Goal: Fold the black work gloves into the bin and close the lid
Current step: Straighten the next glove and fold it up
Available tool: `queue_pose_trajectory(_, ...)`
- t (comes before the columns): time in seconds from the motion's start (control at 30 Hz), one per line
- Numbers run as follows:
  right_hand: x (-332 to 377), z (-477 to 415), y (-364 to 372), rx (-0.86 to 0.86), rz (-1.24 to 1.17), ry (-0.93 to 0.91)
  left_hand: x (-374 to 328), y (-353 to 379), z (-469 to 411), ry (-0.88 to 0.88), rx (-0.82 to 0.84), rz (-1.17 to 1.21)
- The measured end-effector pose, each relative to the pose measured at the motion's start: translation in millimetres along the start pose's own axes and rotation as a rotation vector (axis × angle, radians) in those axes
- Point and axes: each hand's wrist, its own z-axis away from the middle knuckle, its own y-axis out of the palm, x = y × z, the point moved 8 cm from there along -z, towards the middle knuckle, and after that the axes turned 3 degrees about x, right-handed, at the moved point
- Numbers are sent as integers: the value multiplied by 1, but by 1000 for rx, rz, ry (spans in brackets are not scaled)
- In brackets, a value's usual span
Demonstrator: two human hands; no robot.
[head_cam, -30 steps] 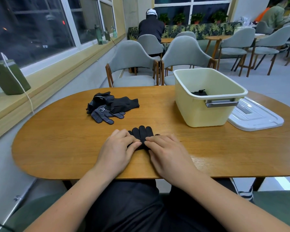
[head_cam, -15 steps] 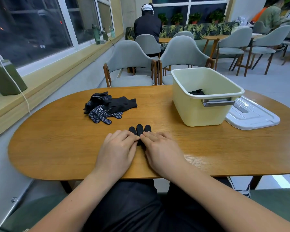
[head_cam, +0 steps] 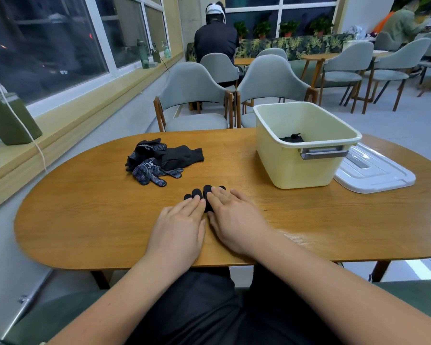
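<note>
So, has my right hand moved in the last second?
Yes. The right hand has slid forward over the glove, away from the near edge of the table.

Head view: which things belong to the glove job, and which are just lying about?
Job: the near glove pressed flat under the left hand and right hand; the pile of gloves; the bin; the glove in the bin; the lid.
Lying about: the green box and bottles on the windowsill; the chairs.
</note>
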Motion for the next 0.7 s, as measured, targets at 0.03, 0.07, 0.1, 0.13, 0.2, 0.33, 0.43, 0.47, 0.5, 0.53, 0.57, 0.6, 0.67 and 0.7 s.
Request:
queue_pose_trajectory(0.03,-1,-2,0,16,3,10,2,2,-3,-6,15,5)
queue_pose_trajectory(0.07,-2,-4,0,27,5,18,4,3,-6,-10,34,12)
queue_pose_trajectory(0.1,-4,-5,-1,37,2,21,5,4,-8,-16,52,22)
queue_pose_trajectory(0.13,-5,-7,-1,48,-4,21,7,6,-10,-23,73,34)
queue_pose_trajectory(0.2,-7,-9,0,75,-10,19,9,7,-13,-41,114,63)
queue_pose_trajectory(0.33,-9,-15,4,121,-27,23,12,10,-21,-62,166,96)
queue_pose_trajectory(0.43,-9,-19,6,130,-31,27,16,12,-25,-68,184,91)
queue_pose_trajectory(0.47,-10,-21,6,134,-27,31,18,14,-27,-68,190,90)
queue_pose_trajectory(0.5,-11,-23,6,141,-24,33,20,15,-30,-68,196,90)
queue_pose_trajectory(0.53,-12,-26,7,151,-24,33,22,17,-33,-68,201,90)
queue_pose_trajectory(0.57,-14,-29,9,164,-26,32,24,19,-36,-64,207,90)
queue_pose_trajectory(0.6,-16,-31,10,177,-31,27,26,20,-39,-62,212,92)
queue_pose_trajectory(0.67,-21,-36,14,199,-48,13,29,21,-43,-61,220,102)
queue_pose_trajectory(0.7,-23,-38,15,207,-59,6,31,22,-44,-61,223,107)
